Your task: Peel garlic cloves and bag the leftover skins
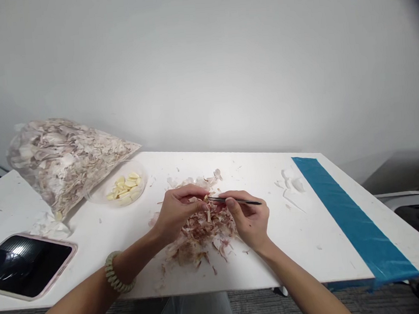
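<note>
Above a heap of garlic skins [201, 227], both hands meet near the table's middle. My left hand [178, 212] is closed, pinching a small garlic clove [206, 198] between thumb and fingertips; most of the clove is covered. In my right hand [250, 217] lies a slim black tool [249, 202] that looks like tweezers, gripped between thumb and fingers. Its thin tip points left and reaches the clove. To the left, a clear round bowl [143, 187] holds several peeled garlic cloves [125, 185].
A large clear bag of garlic skins [64, 156] leans behind the bowl. A phone [27, 263] lies at the table's left front, beside crumpled white tissue [49, 225]. White scraps [291, 181] and a blue tape strip [348, 212] are on the right. A wall [215, 67] stands behind.
</note>
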A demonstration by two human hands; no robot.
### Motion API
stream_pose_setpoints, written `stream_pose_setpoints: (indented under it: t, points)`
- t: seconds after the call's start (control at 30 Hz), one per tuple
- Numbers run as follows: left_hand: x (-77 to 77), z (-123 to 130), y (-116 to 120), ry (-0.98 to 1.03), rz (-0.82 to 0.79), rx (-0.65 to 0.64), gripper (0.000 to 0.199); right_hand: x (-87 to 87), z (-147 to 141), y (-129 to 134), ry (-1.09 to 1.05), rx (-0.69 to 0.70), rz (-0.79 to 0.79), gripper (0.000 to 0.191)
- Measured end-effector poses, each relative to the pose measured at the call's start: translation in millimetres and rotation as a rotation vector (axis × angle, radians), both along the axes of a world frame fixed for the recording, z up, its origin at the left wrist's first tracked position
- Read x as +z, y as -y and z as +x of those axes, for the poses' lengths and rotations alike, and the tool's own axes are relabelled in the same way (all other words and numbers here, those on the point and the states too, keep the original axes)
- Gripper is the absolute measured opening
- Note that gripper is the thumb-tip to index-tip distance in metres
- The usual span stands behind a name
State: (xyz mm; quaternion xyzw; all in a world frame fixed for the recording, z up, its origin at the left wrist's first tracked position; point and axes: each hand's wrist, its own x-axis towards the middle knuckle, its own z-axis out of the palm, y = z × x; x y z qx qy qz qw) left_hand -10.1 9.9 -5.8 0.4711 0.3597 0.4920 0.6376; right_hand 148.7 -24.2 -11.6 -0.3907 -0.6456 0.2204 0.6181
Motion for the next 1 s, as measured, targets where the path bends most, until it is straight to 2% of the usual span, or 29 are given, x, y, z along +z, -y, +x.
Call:
stream_pose_setpoints:
  t: [0.23, 0.37, 0.73, 1.0]
  points:
    - [-4.2, -2.2, -1.9, -0.049, 0.109, 0.018, 0.018, -0.1, 0.3, -1.1, -0.036, 0.046, -0.027, 0.012]
    - [-5.3, -2.4, -2.1, -0.074, 0.123, 0.041, 0.018, -2.7, 1.2, -1.9, 0.0, 0.022, 0.016, 0.012]
    - [-2.6, 0.3, -0.7, -0.065, 0.085, 0.051, 0.017, -5.0, 1.6, -2.4, 0.082, -0.053, 0.087, 0.014]
    - [-3.6, 0.3, -0.3, -0.018, -0.017, 0.023, 0.022, -3.1, 1.2, -0.1, 0.086, -0.082, 0.126, 0.014]
